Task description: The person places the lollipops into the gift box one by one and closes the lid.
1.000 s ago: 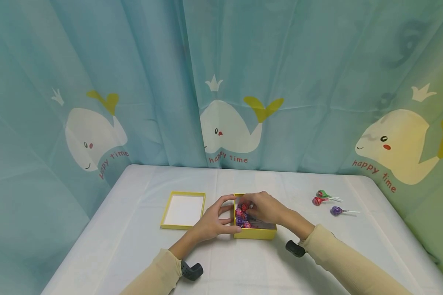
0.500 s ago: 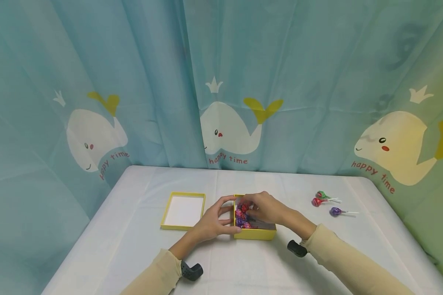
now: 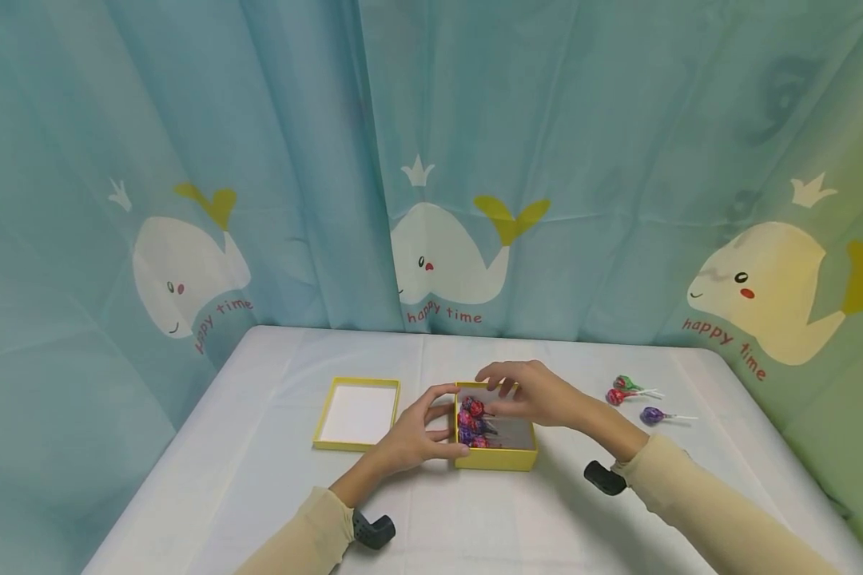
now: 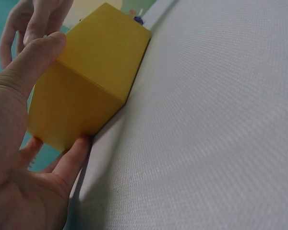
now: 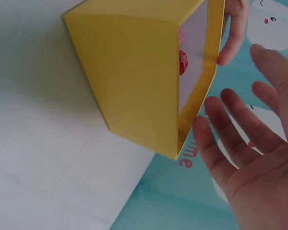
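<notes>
A yellow box (image 3: 499, 459) stands without its lid in the middle of the table. Several wrapped lollipops (image 3: 466, 418), red, pink and purple, lie together along its left side, sticks pointing right. My left hand (image 3: 406, 438) holds the box at its left end, thumb at the near corner and fingers spanning to the far one; in the left wrist view the thumb presses the yellow wall (image 4: 101, 52). Over the far right part of the box hovers my right hand (image 3: 542, 393), fingers loosely bent and nothing held. The right wrist view shows its fingers apart beside the rim.
The shallow yellow lid (image 3: 357, 413), white inside, lies to the left of the box. On the right are a green lollipop (image 3: 622, 382), a red lollipop (image 3: 615, 396) and a purple lollipop (image 3: 652, 415). Behind the white table (image 3: 259, 511) hangs a blue curtain (image 3: 316, 160).
My right hand has risen out of the box and shifted right, its fingers loosened from among the lollipops. The left hand and box stay in place.
</notes>
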The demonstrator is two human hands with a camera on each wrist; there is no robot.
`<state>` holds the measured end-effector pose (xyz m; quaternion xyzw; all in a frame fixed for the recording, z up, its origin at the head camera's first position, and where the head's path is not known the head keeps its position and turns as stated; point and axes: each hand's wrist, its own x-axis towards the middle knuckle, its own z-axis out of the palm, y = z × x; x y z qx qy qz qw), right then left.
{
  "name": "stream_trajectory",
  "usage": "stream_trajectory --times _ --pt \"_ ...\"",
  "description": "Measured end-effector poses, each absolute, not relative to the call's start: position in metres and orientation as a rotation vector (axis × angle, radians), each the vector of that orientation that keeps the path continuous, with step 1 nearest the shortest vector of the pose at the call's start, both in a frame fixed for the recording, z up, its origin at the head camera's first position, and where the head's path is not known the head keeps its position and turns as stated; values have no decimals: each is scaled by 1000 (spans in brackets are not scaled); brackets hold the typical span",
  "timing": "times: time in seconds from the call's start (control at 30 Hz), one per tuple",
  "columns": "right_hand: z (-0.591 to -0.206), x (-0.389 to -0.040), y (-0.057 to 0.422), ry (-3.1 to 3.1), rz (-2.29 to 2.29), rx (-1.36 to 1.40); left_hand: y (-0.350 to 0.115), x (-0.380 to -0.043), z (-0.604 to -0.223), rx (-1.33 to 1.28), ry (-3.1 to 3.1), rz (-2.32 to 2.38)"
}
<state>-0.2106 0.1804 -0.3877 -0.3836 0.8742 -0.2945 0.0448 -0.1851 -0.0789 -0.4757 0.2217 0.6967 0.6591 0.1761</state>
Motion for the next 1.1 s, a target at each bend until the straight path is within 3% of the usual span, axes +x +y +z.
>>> stream_trajectory --times 1.1 --pt "-399 -196 252 2925 -895 -1118 -79 -186 -477 612 1998 1855"
